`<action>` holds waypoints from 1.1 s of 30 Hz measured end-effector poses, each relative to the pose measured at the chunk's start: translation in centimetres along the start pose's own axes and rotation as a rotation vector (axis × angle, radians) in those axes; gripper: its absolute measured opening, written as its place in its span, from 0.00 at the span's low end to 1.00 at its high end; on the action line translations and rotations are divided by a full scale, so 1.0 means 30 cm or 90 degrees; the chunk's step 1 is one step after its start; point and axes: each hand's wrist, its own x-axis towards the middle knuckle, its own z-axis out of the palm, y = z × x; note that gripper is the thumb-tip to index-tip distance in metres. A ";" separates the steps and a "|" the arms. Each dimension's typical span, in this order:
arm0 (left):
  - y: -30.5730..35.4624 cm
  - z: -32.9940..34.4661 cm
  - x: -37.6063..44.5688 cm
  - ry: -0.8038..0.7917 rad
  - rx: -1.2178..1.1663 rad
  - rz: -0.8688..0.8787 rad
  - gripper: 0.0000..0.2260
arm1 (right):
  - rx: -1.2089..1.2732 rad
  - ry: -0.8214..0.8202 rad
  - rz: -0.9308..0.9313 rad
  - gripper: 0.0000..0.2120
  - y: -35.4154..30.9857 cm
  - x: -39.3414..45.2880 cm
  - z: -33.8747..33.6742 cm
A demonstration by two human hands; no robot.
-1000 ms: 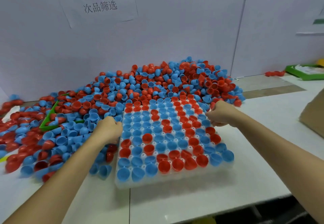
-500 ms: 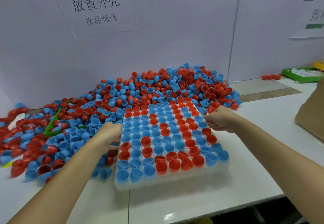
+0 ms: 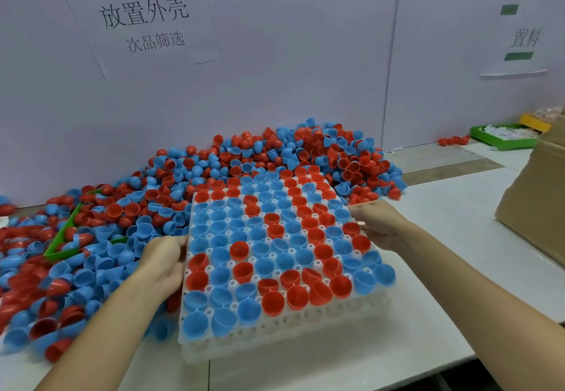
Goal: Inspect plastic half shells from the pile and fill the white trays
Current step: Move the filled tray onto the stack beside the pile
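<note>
A white tray [image 3: 275, 334] filled with red and blue half shells sits in front of me, stacked on another white tray. My left hand [image 3: 165, 260] grips the tray's left edge. My right hand [image 3: 377, 225] grips its right edge, thumb on top. The tray's far end looks raised off the pile. Behind and to the left spreads the big pile of red and blue half shells [image 3: 305, 152], reaching the wall.
A green tray [image 3: 65, 236] lies half buried in the shells at the left. A cardboard box [image 3: 538, 204] stands at the right. Farther back right are a green bin [image 3: 501, 138] with papers and a few red shells [image 3: 452, 140]. A white wall with paper signs backs the table.
Both hands have slid toward me along the tray's side edges and taken hold. The filled tray has come toward me and away from the pile, its far end lifted.
</note>
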 end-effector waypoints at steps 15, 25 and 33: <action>-0.001 0.215 -0.114 -0.160 -0.108 0.054 0.11 | 0.017 0.132 -0.051 0.08 -0.059 -0.007 -0.200; -0.055 0.436 -0.076 -0.198 -0.140 0.000 0.13 | 0.110 0.082 -0.025 0.12 -0.053 -0.029 -0.421; -0.039 0.639 -0.046 -0.224 -0.147 -0.033 0.11 | 0.353 0.025 -0.050 0.14 -0.034 -0.031 -0.542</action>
